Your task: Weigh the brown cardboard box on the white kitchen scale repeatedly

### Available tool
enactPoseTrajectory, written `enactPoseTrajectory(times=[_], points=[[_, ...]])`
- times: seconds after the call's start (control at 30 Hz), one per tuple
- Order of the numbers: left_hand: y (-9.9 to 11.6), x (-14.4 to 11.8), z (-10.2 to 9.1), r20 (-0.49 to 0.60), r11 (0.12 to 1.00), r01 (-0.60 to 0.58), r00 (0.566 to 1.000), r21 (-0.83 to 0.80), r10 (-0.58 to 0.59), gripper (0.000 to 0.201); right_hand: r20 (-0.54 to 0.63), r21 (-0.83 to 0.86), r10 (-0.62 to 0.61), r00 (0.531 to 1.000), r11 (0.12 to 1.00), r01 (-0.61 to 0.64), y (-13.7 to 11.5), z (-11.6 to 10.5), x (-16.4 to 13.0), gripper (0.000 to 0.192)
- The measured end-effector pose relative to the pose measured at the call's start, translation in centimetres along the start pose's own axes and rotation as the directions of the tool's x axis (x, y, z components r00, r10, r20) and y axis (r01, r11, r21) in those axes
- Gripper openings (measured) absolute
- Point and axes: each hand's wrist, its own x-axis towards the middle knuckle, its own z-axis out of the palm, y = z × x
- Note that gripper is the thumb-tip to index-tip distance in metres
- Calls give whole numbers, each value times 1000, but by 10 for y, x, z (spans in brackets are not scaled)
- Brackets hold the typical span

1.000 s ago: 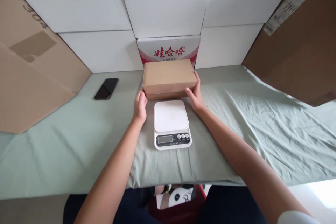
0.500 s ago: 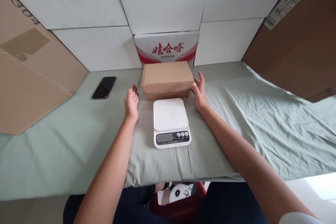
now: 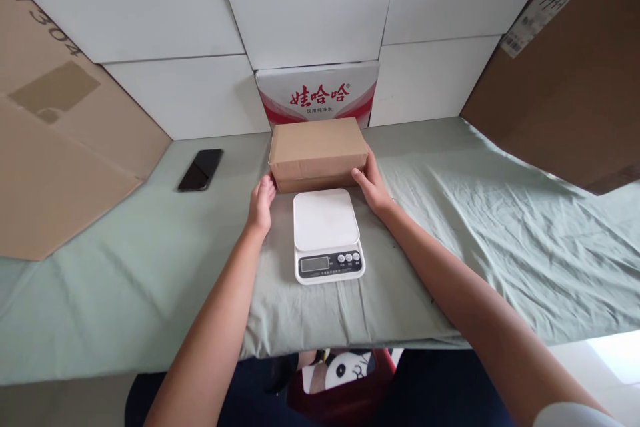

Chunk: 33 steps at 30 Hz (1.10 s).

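Observation:
A closed brown cardboard box (image 3: pixel 316 147) rests on the cloth, just behind a white digital kitchen scale (image 3: pixel 326 220). My right hand (image 3: pixel 373 183) grips the box's right end, its thumb on the front face and the other fingers partly hidden behind the end. At the lower left corner, my left hand (image 3: pixel 261 203) presses against the box, some fingertips out of sight. Nothing lies on the scale's platform, and its display (image 3: pixel 315 264) looks blank.
A black phone (image 3: pixel 201 170) lies on the green cloth (image 3: pixel 210 293) at the left. Large cardboard panels flank the table, left (image 3: pixel 75 147) and right (image 3: pixel 560 93). A white carton with red lettering (image 3: pixel 320 90) stands behind the box, among white panels (image 3: pixel 305 7).
My left hand has moved right, up to the box's left end. My right hand has closed around the right end, thumb now on the front. The box has barely moved.

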Motion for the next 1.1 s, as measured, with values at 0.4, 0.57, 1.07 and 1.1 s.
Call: enactPoseTrajectory(times=[0.4,0.57,1.07,1.1], points=[[24,-64,14,-40,941,-338,941,-30,337,78,-168,-147,-317,933,944,294,-8,4,-34,95],[24,-109,7,-70,939,-343,937,-4,342,78,-135,-129,-292,947,953,275,-18,-3,-69,88],[29,-172,-4,-174,993,-119,977,10,119,89,-55,-106,-113,992,989,107,-45,-9,-120,81],[29,-172,-4,-179,994,-107,978,1,105,89,-55,-104,-110,992,989,104,-45,-9,-119,81]])
